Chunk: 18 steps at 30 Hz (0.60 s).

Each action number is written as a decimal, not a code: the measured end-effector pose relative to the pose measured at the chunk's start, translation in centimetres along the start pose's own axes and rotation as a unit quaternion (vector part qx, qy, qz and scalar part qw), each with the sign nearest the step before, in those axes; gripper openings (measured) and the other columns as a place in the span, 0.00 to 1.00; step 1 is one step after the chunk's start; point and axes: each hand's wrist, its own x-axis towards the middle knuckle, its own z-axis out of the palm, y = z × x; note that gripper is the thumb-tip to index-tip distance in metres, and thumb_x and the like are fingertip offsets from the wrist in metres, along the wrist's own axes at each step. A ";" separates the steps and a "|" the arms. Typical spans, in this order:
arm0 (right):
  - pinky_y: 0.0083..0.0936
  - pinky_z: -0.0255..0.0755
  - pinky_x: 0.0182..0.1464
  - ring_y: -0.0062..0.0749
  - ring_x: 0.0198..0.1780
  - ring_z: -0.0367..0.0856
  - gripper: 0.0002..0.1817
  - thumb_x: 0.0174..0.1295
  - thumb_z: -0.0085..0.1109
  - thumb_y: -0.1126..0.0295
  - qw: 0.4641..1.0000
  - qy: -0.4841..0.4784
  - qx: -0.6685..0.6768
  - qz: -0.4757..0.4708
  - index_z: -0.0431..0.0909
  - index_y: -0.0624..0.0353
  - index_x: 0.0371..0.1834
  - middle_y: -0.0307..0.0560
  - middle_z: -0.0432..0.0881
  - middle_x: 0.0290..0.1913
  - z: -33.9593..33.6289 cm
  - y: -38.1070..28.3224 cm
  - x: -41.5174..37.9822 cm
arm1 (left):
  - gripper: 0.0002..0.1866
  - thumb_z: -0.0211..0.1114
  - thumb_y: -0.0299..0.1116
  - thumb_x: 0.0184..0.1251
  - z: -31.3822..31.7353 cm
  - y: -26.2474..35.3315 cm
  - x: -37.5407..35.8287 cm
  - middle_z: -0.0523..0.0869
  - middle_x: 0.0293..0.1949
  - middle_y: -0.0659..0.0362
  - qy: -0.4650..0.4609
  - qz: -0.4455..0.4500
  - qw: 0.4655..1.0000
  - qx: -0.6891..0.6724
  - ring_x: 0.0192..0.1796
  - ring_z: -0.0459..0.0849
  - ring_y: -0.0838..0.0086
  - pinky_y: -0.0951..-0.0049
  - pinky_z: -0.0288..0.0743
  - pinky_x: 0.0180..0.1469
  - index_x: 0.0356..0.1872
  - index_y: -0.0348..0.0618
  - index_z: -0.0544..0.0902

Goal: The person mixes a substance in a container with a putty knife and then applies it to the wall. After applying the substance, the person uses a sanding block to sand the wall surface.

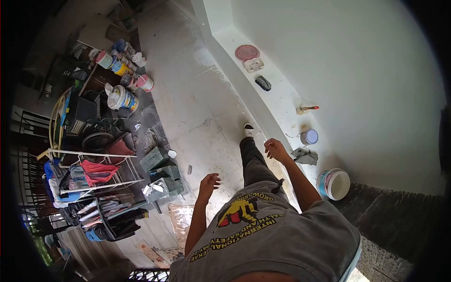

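Observation:
My left hand (209, 182) hangs in the air over the dusty tiled floor (197, 108), fingers loosely apart and holding nothing. Further forward, beside the white ledge (282, 101), my right hand (276, 149) is also free of any object, with its fingers slightly curled. Nearest to it are a grey rag (304, 156) and a small round tin (309, 137) on the ledge. My leg reaches ahead, its white shoe (249, 129) planted at the foot of the ledge. A grey printed T-shirt fills the lower part of the view.
The ledge also holds a white bucket (334, 184), a brush (307, 109), a black object (263, 83) and a red lid (246, 52). Paint cans (122, 97), green blocks (162, 169) and a clothes rack (89, 174) crowd the left. A white wall rises on the right.

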 end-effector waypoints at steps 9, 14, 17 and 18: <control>0.32 0.85 0.22 0.39 0.24 0.87 0.27 0.69 0.62 0.56 0.918 0.248 0.223 0.215 0.68 0.67 0.59 0.54 0.84 0.38 3.1 1.8 31.8 | 0.17 0.57 0.43 0.80 -4.2 4.6 5.9 0.88 0.42 0.57 0.153 -0.271 0.950 0.031 0.43 0.87 0.74 0.72 0.80 0.46 0.58 0.43 0.80; 0.39 0.88 0.23 0.45 0.25 0.88 0.33 0.66 0.65 0.53 0.856 0.282 0.194 0.387 0.64 0.73 0.58 0.60 0.84 0.39 2.4 5.8 42.4 | 0.15 0.57 0.39 0.81 -2.5 11.4 14.3 0.88 0.42 0.58 0.128 -0.246 0.960 0.035 0.44 0.86 0.75 0.74 0.79 0.46 0.60 0.44 0.79; 0.34 0.84 0.19 0.37 0.21 0.86 0.24 0.66 0.65 0.55 0.883 0.249 0.178 0.356 0.77 0.74 0.38 0.55 0.86 0.29 2.4 8.9 43.3 | 0.14 0.58 0.36 0.79 -2.0 12.4 17.1 0.88 0.42 0.58 0.130 -0.246 0.958 0.075 0.44 0.86 0.76 0.74 0.79 0.47 0.59 0.45 0.79; 0.33 0.83 0.19 0.37 0.20 0.86 0.22 0.66 0.65 0.57 0.888 0.265 0.148 0.347 0.79 0.72 0.33 0.54 0.85 0.26 2.2 8.8 43.6 | 0.14 0.58 0.35 0.79 -2.1 12.4 17.7 0.88 0.42 0.57 0.119 -0.245 0.958 0.087 0.44 0.86 0.75 0.74 0.79 0.46 0.59 0.44 0.79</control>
